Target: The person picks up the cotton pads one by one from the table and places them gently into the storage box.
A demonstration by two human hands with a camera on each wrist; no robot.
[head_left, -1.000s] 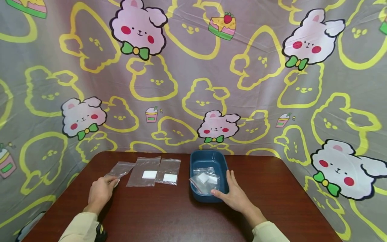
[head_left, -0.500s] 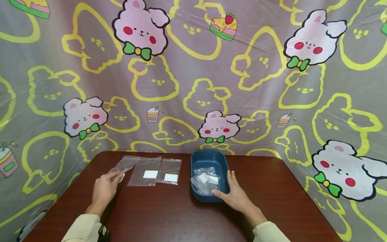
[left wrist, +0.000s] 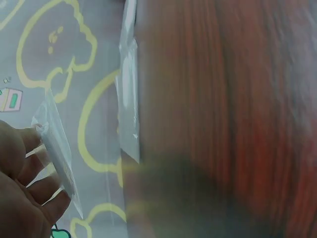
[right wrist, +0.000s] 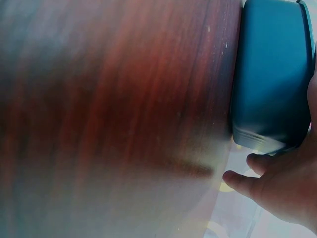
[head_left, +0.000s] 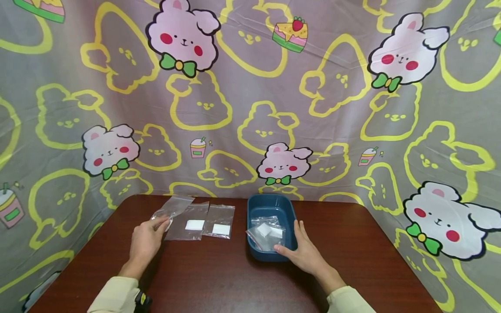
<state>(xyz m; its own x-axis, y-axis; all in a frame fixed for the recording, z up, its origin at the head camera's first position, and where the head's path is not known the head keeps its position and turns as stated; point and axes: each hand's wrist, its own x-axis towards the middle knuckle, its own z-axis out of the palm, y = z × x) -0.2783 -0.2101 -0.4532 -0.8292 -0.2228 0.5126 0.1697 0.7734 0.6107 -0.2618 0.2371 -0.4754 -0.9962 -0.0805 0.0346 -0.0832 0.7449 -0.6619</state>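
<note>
My left hand (head_left: 146, 243) pinches a clear zip bag (head_left: 178, 204) between thumb and fingers; something white shows at the fingertips. In the left wrist view this bag (left wrist: 59, 144) is raised off the table, seen nearly edge-on. It overlaps a second clear bag (head_left: 178, 232) with a white block (head_left: 194, 225) in it. A third bag (head_left: 221, 213) with another white block (head_left: 221, 229) lies to its right. My right hand (head_left: 307, 252) rests at the blue bin (head_left: 270, 256), thumb by the near rim, fingers extended along the right side.
Inside the bin are several overlapping zip bags (head_left: 268, 245) with white blocks, one poking over the left rim. Everything stands on a dark brown wooden table (head_left: 219, 278). A patterned cloth (head_left: 235, 87) hangs behind and along the sides.
My left hand has moved right with the pinched zip bag, which now overlaps the neighbouring bag. My right hand and the bin have stayed put.
</note>
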